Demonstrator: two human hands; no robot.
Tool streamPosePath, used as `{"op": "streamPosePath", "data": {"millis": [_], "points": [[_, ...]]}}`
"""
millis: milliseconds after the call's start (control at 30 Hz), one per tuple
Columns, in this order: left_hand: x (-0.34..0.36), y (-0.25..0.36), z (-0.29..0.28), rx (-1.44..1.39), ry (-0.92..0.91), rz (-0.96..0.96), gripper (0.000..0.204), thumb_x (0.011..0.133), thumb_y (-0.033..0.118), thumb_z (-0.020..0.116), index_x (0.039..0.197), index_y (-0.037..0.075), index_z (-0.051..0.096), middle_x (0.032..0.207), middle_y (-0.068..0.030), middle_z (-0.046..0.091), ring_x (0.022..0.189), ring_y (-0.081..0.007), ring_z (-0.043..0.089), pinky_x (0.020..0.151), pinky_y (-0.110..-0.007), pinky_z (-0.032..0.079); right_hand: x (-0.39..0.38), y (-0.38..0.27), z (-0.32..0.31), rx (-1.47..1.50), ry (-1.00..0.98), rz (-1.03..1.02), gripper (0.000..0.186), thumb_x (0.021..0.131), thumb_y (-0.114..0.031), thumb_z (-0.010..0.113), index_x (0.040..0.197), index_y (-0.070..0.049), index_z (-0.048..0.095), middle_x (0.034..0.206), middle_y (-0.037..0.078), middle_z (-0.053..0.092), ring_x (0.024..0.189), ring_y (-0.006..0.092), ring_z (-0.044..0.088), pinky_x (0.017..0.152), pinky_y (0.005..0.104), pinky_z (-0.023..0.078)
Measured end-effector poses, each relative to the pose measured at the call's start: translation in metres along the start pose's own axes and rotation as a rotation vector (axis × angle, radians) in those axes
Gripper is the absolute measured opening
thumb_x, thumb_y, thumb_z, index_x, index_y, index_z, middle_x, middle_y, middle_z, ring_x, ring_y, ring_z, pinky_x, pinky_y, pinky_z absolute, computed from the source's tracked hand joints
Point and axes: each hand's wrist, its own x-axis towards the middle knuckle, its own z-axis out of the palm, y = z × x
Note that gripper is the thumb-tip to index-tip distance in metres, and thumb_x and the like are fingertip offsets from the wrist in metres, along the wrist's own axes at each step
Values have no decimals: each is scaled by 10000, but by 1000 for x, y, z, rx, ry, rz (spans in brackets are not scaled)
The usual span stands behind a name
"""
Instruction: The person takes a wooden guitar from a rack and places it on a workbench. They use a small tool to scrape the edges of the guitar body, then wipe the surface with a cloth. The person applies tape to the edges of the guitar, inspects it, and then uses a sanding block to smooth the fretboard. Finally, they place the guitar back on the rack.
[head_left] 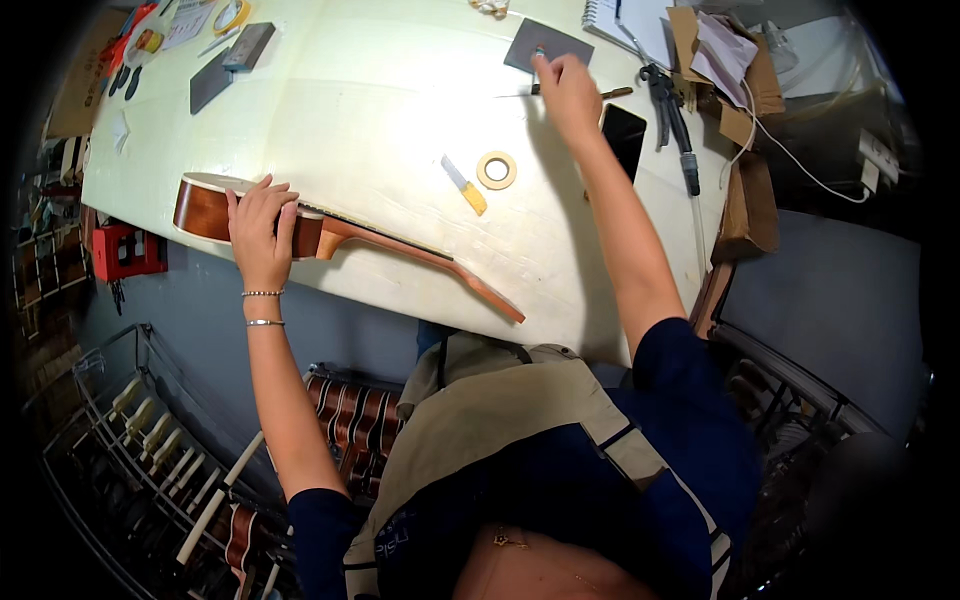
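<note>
My left hand (260, 222) grips the body of a small brown wooden stringed instrument (203, 210) lying on its side along the cream table (380, 110), its neck and headstock reaching right. My right hand (562, 90) is at the upper right, fingers closed round a small tool (539, 57) with a metallic top, over a dark grey square pad (515, 42). A thin tool with a wooden handle (617, 93) lies beside that hand. A yellow-handled knife (466, 190) and a roll of tan tape (497, 170) lie between my hands. A black phone (623, 140) lies by my right wrist.
Grey blocks (249, 47), tape and papers sit at upper left. A notebook (632, 25), black clamp tool (668, 120), cardboard box (737, 70) and cables line the right side. A red crate (125, 250) is left of the table; racks (160, 440) of instrument parts stand below.
</note>
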Motion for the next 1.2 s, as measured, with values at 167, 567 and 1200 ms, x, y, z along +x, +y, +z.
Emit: {"op": "streamPosePath", "data": {"millis": [167, 567, 1200], "points": [[3, -1, 2, 1, 13, -20, 191, 862, 257, 511, 853, 98, 617, 950, -34, 615, 1057, -240, 527, 1047, -492, 193, 67, 35, 36, -404, -276, 107, 599, 724, -570, 596, 1019, -50, 638, 1063, 196, 590, 974, 356, 580, 781, 434, 480], [20, -6, 9, 43, 103, 67, 299, 856, 333, 530, 732, 71, 604, 748, -41, 600, 788, -238, 568, 999, -465, 295, -114, -56, -32, 395, -955, -298, 317, 877, -242, 514, 1143, -80, 574, 848, 79, 626, 777, 158, 584, 719, 284, 469], [22, -2, 6, 87, -13, 43, 204, 849, 276, 535, 816, 105, 642, 894, -29, 643, 945, -223, 585, 1012, -453, 279, -190, -67, -13, 131, -487, -512, 88, 757, -176, 645, 825, -123, 627, 675, 22, 593, 572, 184, 573, 481, 296, 437]]}}
